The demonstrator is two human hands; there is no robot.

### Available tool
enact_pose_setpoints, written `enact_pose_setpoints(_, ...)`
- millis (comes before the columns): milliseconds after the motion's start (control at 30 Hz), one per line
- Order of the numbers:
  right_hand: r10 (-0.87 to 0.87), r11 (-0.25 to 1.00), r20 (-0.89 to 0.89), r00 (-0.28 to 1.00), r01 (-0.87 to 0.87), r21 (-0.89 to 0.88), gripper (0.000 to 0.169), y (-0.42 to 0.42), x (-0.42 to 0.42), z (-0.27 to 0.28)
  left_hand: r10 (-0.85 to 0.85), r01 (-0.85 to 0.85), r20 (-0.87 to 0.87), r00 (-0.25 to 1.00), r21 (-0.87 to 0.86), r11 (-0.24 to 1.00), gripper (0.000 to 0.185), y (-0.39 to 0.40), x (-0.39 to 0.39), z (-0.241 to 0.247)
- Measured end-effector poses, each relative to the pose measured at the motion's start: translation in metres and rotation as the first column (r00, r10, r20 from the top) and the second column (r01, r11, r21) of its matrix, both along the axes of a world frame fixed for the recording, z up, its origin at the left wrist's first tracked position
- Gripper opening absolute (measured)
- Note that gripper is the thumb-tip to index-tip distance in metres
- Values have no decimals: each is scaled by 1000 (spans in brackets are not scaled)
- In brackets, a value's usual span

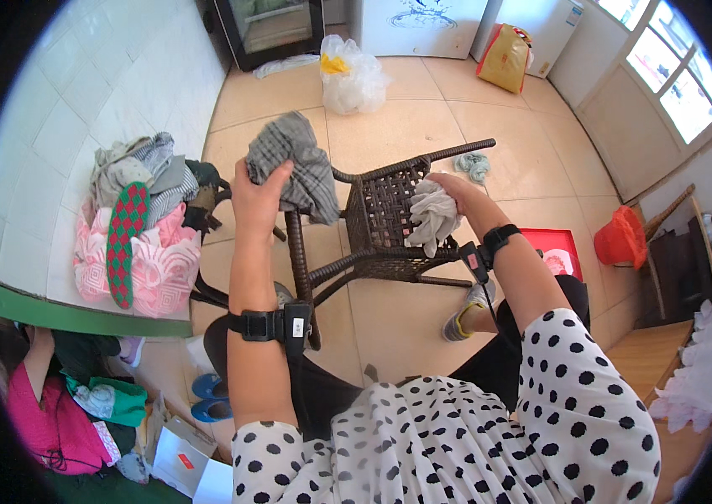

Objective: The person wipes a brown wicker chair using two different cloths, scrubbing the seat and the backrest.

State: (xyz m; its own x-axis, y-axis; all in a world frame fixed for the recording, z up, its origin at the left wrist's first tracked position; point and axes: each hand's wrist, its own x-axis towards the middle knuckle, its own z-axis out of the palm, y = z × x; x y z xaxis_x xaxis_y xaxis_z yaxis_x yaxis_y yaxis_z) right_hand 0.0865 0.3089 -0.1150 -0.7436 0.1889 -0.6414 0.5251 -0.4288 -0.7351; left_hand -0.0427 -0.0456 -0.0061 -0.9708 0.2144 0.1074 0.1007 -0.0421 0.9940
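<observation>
My left hand [259,193] grips a grey checked cloth [293,165] over the end of a dark wicker chair's frame. Bunched in my right hand [453,189] is a whitish cloth [431,214], in front of the chair's woven panel. The wicker chair [361,217] lies tipped over on the tiled floor before me, between my legs. To the left, folded clothes [123,167] and a pink and white patterned cloth [167,271] are heaped on a green-edged ledge, with a red and green diamond-patterned piece [128,246] on top.
A clear plastic bag [353,82], a gold shopping bag [504,60], a greenish cloth [472,166], a red tray [557,242] and a red bucket [620,239] stand or lie on the floor. At lower left are a person in pink [60,422], blue slippers [208,409] and a white box [183,453].
</observation>
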Motion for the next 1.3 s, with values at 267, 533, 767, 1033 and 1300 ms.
enact_pose_setpoints(267, 36, 990, -93, 995, -23, 136, 33, 29, -19, -36, -366, 194, 279, 888, 494, 848, 41, 16, -4, 1)
enact_pose_setpoints(533, 61, 952, 40, 997, -70, 298, 33, 31, -47, -6, -119, 16, 147, 982, 563, 826, 44, 7, 4, 0)
enact_pose_setpoints(767, -32, 537, -13, 999, 28, 843, 68, 42, -63, -12, -34, 20, 16, 999, 531, 847, 45, 15, 20, -14)
enact_pose_setpoints(1033, -116, 658, -328, 938, 320, 681, 64, 15, -40, -76, -284, 100, 237, 929, 578, 810, 37, 4, 5, -27)
enact_pose_setpoints(1300, -102, 783, -409, 907, 327, 529, 41, -22, 22, -73, -194, 125, 149, 970, 380, 917, 33, -1, 29, 9)
